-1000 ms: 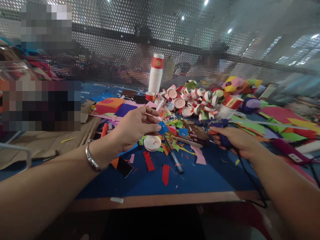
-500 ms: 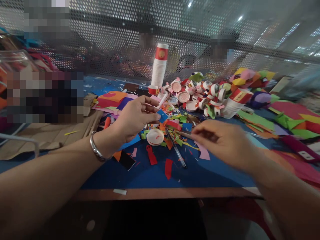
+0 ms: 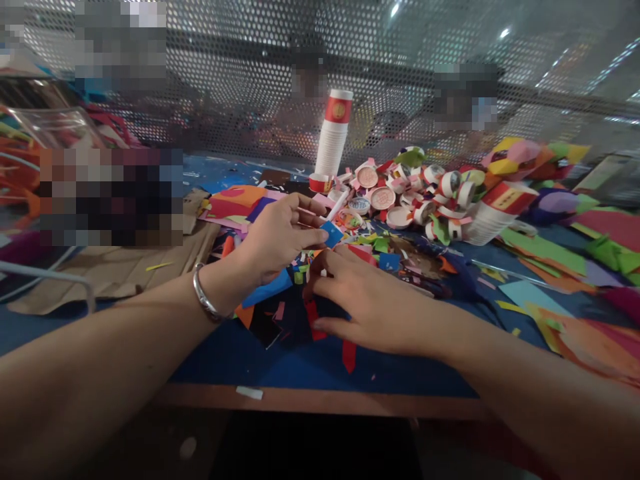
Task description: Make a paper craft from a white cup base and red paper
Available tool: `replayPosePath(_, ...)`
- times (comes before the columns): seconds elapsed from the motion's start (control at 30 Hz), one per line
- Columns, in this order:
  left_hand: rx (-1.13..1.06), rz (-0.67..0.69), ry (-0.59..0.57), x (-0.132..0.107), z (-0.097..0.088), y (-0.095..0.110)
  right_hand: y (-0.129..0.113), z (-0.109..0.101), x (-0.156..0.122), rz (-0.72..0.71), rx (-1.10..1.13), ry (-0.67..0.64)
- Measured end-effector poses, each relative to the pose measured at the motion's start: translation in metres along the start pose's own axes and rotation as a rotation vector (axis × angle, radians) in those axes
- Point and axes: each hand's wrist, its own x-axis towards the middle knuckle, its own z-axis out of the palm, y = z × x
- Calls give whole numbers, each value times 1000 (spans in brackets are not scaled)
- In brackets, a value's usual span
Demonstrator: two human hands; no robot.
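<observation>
My left hand (image 3: 285,233), a silver bracelet on its wrist, is closed in a pinch on a small blue piece of paper (image 3: 331,235). It hovers above the paper scraps. My right hand (image 3: 370,300) reaches over the scraps just in front of it, palm down, fingers curved and apart from the thumb. Its thumb is by a red paper strip (image 3: 313,321) that has a rounded end. Another red paper strip (image 3: 349,357) pokes out below the right hand. What lies under the right palm is hidden.
A tall stack of paper cups (image 3: 332,140) stands at the back. Right of it lie a heap of decorated cup pieces (image 3: 383,198) and a tipped cup stack (image 3: 500,210). Coloured paper sheets (image 3: 575,333) lie far right, flattened cardboard (image 3: 120,270) left. A perforated metal screen (image 3: 225,87) rises behind.
My right hand has moved left, now covering the white disc and the pen seen before. My left hand keeps the blue paper pinched. The whole view has shifted slightly.
</observation>
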Motion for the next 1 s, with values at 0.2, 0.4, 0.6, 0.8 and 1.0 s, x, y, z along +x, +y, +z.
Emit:
replayPosePath(0.2, 6, -35, 1, -1, 1, 0, 6, 3, -1, -42, 74, 41)
replayPosePath(0.4, 16, -54, -36, -1, 1, -4, 9, 4, -2, -144, 323, 68)
replayPosePath(0.6, 1, -50, -85, -3, 3, -3, 25, -3, -8, 11, 812, 381)
replayPosePath(0.8, 52, -95, -130, -9, 6, -3, 54, -2, -2, 220, 1111, 637)
replayPosePath(1.0, 53, -74, -139, -11, 8, -3, 63, 1, 0, 287, 1065, 614)
